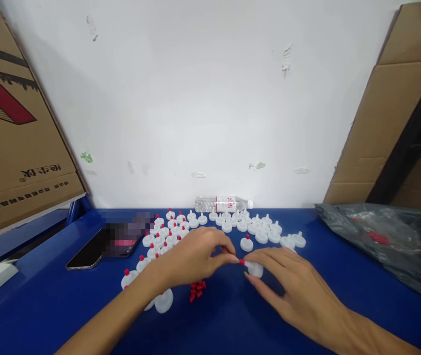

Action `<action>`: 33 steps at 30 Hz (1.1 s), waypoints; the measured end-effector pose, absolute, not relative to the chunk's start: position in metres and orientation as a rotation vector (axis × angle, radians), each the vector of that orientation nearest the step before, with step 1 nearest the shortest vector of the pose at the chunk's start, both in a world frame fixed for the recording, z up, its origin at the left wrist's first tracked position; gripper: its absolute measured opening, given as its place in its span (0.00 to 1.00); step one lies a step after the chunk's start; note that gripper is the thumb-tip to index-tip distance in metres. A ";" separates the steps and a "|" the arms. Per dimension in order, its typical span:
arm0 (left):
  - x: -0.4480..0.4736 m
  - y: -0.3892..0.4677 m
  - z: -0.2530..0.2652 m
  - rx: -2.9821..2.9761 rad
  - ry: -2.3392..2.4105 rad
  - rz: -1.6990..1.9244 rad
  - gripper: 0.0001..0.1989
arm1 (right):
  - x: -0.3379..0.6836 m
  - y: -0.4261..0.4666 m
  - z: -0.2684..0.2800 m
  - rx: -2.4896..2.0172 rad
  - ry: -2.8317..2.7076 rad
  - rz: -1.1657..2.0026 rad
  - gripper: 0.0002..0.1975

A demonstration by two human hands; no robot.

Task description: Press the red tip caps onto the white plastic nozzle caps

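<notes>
Between thumb and fingers my left hand pinches a small red cap at the spout tip of a white nozzle lid. My right hand grips that white nozzle lid, tipped on its side with the spout toward the left. A small heap of loose red caps lies on the blue table just below my left hand. Beyond my hands stands one white lid with a red tip. Several white lids without red tips are grouped behind my right hand.
Many red-tipped white lids spread at the left, partly behind my left arm. A clear plastic bottle lies against the wall. Phones rest at the left, a dark plastic bag at the right. Cardboard flanks the blue table.
</notes>
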State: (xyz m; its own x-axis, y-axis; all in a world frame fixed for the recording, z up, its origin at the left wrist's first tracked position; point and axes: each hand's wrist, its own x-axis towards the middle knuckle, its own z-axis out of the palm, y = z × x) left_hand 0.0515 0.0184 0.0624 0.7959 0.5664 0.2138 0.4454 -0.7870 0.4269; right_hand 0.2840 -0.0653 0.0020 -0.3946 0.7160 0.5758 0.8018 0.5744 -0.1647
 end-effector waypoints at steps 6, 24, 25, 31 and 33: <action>0.023 0.051 0.056 2.737 1.125 0.252 0.06 | 0.282 -0.066 0.003 -1.218 -2.215 0.047 0.07; 0.025 0.055 0.037 2.762 1.091 0.204 0.07 | 0.292 -0.055 0.002 -1.418 -2.235 -0.400 0.13; 0.026 0.053 0.038 2.785 1.100 0.199 0.07 | 0.295 -0.053 0.002 -1.481 -2.243 -0.512 0.14; 0.030 0.047 0.045 2.912 1.141 0.209 0.08 | 0.309 -0.044 -0.004 -1.695 -2.330 -0.727 0.11; 0.031 0.048 0.044 2.922 1.098 0.266 0.10 | 0.307 -0.045 -0.006 -1.688 -2.351 -0.721 0.10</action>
